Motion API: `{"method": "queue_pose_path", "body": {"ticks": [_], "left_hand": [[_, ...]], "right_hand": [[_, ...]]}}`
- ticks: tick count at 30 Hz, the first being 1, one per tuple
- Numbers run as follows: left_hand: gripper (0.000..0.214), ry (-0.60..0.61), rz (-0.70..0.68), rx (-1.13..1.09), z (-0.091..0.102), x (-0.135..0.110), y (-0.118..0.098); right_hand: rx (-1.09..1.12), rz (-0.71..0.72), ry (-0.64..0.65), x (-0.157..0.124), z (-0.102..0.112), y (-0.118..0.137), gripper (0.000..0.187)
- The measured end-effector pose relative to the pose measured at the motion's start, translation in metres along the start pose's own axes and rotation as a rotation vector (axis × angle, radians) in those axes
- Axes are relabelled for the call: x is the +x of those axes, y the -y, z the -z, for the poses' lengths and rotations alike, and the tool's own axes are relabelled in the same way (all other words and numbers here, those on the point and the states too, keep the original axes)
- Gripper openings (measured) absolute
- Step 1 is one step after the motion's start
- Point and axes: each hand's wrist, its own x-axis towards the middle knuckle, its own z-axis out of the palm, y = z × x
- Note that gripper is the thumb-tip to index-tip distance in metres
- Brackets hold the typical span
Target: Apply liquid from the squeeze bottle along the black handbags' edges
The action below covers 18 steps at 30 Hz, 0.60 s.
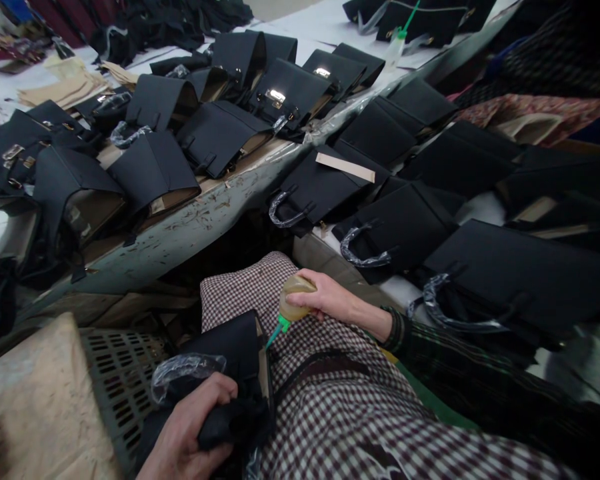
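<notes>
Worktop edge runs ahead, lined with black handbags. At left, your left hand closes its fingers on a black bag above your checked lap; at right, your right hand grips a squeeze bottle with a green nozzle pointing down.
</notes>
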Motion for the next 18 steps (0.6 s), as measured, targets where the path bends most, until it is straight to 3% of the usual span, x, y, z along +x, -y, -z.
{"method": "queue_pose_path", "body": {"ticks": [4,8,18], "left_hand": [[0.019,-0.032,-0.021,-0.013,-0.001,0.001,0.0],[0.015,-0.042,-0.031,-0.022,0.0,0.002,0.001],[0.01,-0.066,-0.012,-0.06,0.003,0.001,-0.001]], "right_hand": [[-0.03,-0.026,-0.025,0.002,-0.007,-0.006,0.039],[0.017,-0.047,0.037,-0.002,-0.01,-0.008,0.037],[0.242,-0.031,0.169,-0.039,-0.011,0.008,0.033]]}}
